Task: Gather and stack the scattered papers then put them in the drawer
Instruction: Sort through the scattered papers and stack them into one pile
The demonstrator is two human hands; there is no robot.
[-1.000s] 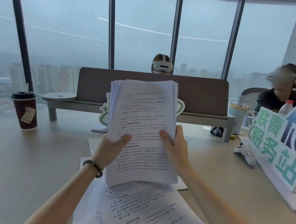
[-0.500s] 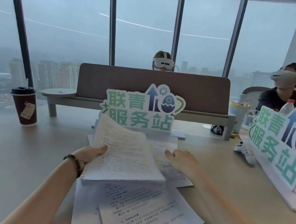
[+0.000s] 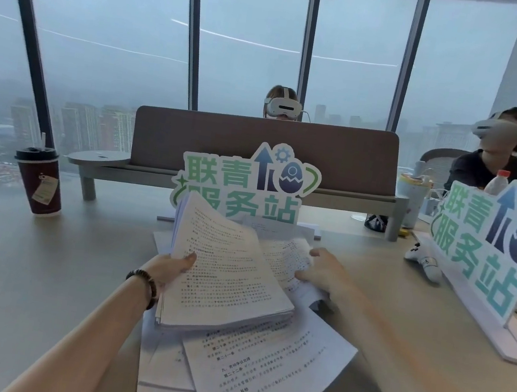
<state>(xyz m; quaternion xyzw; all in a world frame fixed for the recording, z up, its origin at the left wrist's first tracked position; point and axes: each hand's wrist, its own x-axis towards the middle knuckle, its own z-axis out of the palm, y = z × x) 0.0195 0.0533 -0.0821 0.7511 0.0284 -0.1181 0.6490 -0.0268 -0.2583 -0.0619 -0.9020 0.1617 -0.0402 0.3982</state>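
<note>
Now left hand [image 3: 172, 265] grips paper stack [image 3: 226, 277]; right hand [image 3: 322, 271] pinches loose sheet [image 3: 285, 255].

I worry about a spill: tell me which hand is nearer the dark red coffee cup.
Left. The left hand, gripping the paper stack, lies right of the coffee cup and nearer the camera; the right hand is farther right, beyond that stack.

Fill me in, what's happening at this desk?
A person is collecting loose printed sheets. The left hand holds a thick stack of papers tilted above the desk, thumb on top. The right hand is picking up another sheet beside it. Several loose pages lie underneath, ungathered. No drawer in view.
</note>
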